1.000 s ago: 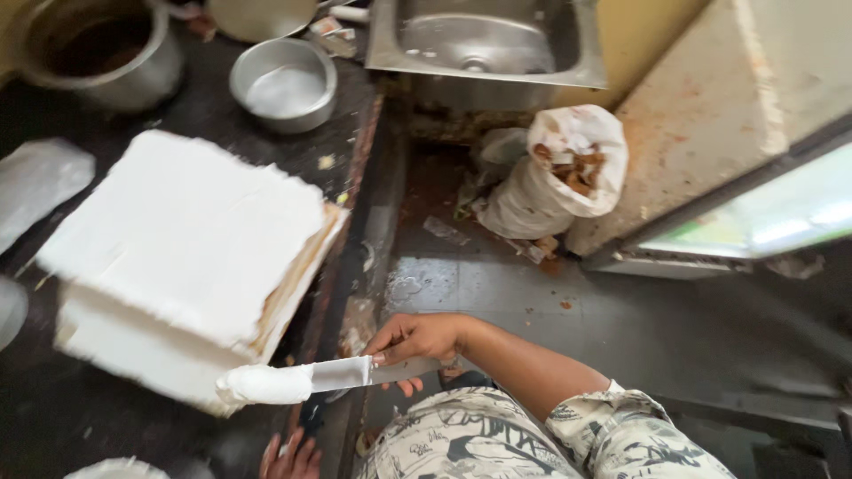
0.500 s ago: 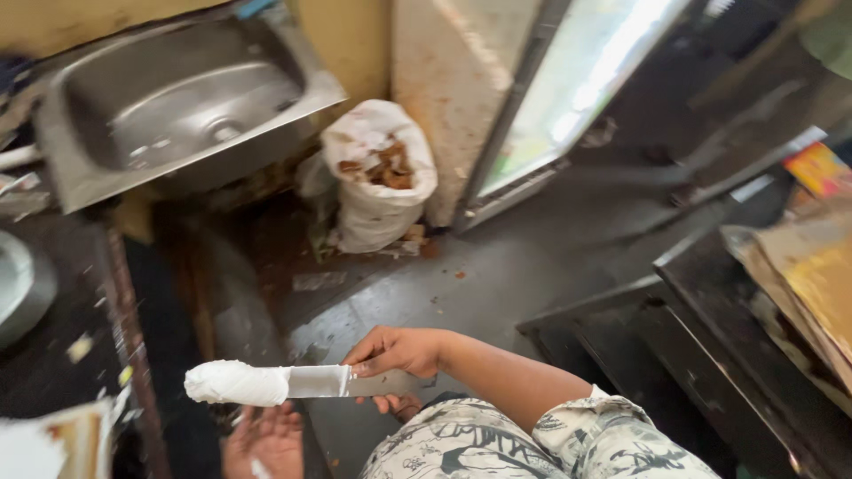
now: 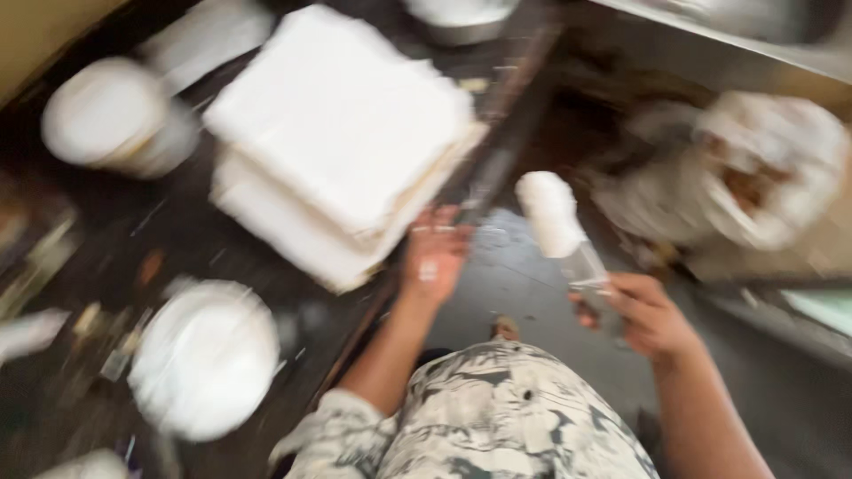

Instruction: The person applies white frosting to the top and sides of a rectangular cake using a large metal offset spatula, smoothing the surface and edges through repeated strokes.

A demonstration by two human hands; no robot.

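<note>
The picture is blurred by motion. My right hand point(image 3: 643, 315) grips the handle of a flat metal blade point(image 3: 581, 264) whose tip carries a thick lump of white paste point(image 3: 548, 211), pointing up and away from me. With its fingers spread, my left hand point(image 3: 435, 253) rests at the near corner of a tall stack of white sheets point(image 3: 342, 133) on the dark counter point(image 3: 106, 293). The blade hangs over the floor, just right of the stack.
A white round container point(image 3: 120, 124) stands at the counter's far left and a white bowl-like one point(image 3: 206, 355) near me. A white sack point(image 3: 763, 177) with brown contents sits on the floor at right. A metal vessel point(image 3: 461, 18) is at the top edge.
The view has swung back from the sink and floor to the counter. My left hand has risen to the stack's corner, and the blade now points upward instead of left.
</note>
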